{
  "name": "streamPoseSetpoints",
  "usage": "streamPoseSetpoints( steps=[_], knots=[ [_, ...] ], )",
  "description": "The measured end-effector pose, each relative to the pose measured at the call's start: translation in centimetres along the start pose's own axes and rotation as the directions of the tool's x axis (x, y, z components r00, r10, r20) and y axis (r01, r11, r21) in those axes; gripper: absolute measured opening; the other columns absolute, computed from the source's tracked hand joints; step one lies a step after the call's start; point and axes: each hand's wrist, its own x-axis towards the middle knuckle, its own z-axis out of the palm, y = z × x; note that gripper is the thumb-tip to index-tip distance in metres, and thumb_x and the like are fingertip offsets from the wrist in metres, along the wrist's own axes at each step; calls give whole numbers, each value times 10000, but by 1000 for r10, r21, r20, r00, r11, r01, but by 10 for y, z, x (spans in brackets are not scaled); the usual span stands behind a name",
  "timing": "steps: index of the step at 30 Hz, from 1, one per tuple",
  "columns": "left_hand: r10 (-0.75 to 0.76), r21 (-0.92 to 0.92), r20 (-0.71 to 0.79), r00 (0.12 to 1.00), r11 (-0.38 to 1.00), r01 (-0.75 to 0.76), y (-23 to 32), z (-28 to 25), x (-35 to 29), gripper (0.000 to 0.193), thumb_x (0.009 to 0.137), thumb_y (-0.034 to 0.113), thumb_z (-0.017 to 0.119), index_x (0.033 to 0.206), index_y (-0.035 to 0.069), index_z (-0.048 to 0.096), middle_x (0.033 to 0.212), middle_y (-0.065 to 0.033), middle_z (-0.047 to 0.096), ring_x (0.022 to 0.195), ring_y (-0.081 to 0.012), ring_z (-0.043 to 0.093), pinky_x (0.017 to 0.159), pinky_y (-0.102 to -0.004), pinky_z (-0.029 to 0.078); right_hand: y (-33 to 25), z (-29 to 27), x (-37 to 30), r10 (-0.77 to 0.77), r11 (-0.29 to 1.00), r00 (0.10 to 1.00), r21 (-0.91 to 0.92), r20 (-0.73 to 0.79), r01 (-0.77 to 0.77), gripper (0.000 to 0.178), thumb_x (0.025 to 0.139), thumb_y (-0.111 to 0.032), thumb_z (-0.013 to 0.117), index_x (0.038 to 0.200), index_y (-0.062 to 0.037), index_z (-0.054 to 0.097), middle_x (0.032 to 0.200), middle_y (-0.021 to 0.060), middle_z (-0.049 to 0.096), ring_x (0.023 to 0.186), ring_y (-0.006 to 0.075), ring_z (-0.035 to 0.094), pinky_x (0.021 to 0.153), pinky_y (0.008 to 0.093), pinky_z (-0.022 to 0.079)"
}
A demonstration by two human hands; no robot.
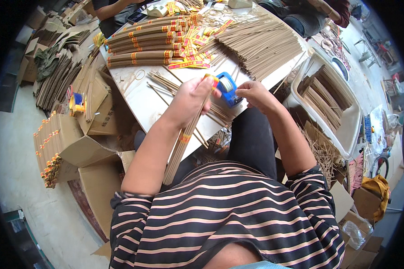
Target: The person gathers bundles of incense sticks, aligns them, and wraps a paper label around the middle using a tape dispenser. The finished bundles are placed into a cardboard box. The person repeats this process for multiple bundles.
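Note:
My left hand (pixel 189 99) is closed round a bundle of incense sticks (pixel 182 142), which slants down toward my lap. A red and yellow paper band wraps its upper end, and another such band sits lower on it. Just right of that end, a blue tape dispenser (pixel 231 95) with a roll of tape stands on the white table (pixel 134 89). My right hand (pixel 257 95) is beside the dispenser, thumb and fingers pinched together; anything between them is too small to make out. Loose incense sticks (pixel 166 85) lie under and around my left hand.
Banded incense bundles (pixel 141 45) are stacked at the far left of the table, beside scattered paper labels (pixel 195 47). A big pile of loose sticks (pixel 260 45) covers the far right. A white plastic tub (pixel 350 130) holds more sticks. Cardboard boxes (pixel 96 163) stand left; other people sit opposite.

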Motion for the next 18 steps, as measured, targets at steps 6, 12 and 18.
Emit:
streamPoseSetpoints(
  steps=[6,12,18],
  knots=[
    [-101,-235,-1,995,967,98,-29,-8,69,359,919,363,482,948,6,509,844,-82,592,470,-61,489,381,-188,393,7,-2,18,119,987,988,98,96,-128,219,747,-217,669,848,-25,636,619,2,528,523,96,483,464,244,412],
    [-153,-346,18,988,926,149,-49,-10,86,341,916,341,494,939,4,536,799,-71,580,456,-78,505,369,-201,399,10,9,12,117,953,992,277,42,-125,175,770,-175,673,837,-23,618,697,25,591,600,104,529,558,242,467],
    [-140,-317,-25,990,940,125,-54,-10,88,343,921,328,487,986,-6,532,828,-84,602,453,-85,508,366,-197,398,24,17,3,29,886,999,464,-44,-5,154,768,-126,665,814,9,606,695,26,579,600,89,493,552,235,411]
  ],
)
